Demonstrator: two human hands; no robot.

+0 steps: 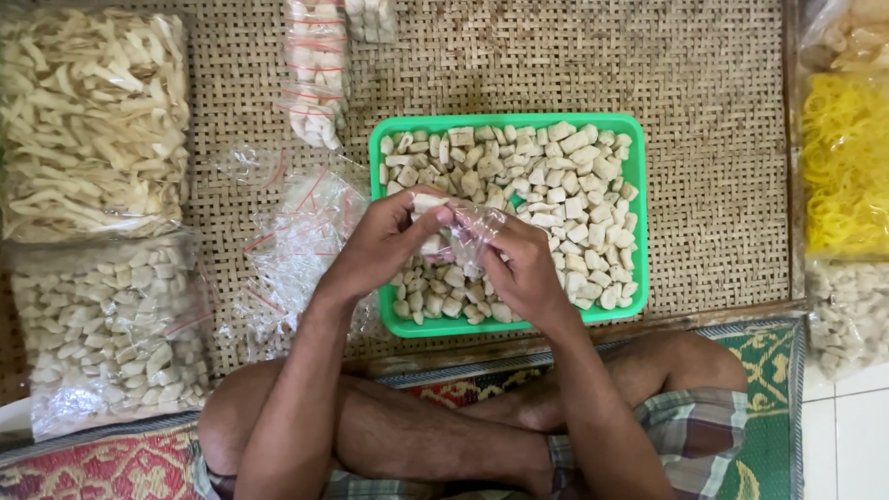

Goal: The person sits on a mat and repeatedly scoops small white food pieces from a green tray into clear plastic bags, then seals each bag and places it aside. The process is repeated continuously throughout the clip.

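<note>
**Here, both hands fill a small clear bag above the green tray**

The person sits cross-legged on a patterned mat [759, 407], and both hands work over the green tray [637, 231], which lies on a woven mat [704, 83] and is full of pale cracker pieces [565, 185]. The left hand [375, 245] is closed on a few of these pieces; one white piece shows between thumb and fingers, at the mouth of the small clear bag [472, 231]. The right hand [523, 268] pinches this bag and keeps it upright, so its fingers are together on the thin plastic.

I judge the step in hand to be the filling of the bag: the pieces are at its opening but not all inside. The next move, as I judge it, calls for a wide open mouth and a gentle push, because the plastic is soft and folds easily.

The bag is between the two hands, touching both, just above the near half of the tray. A heap of empty clear bags [296, 250] lies just beside the left forearm. Filled packets [111, 333] rest at the left, and yellow crackers [847, 167] at the right edge.
</note>
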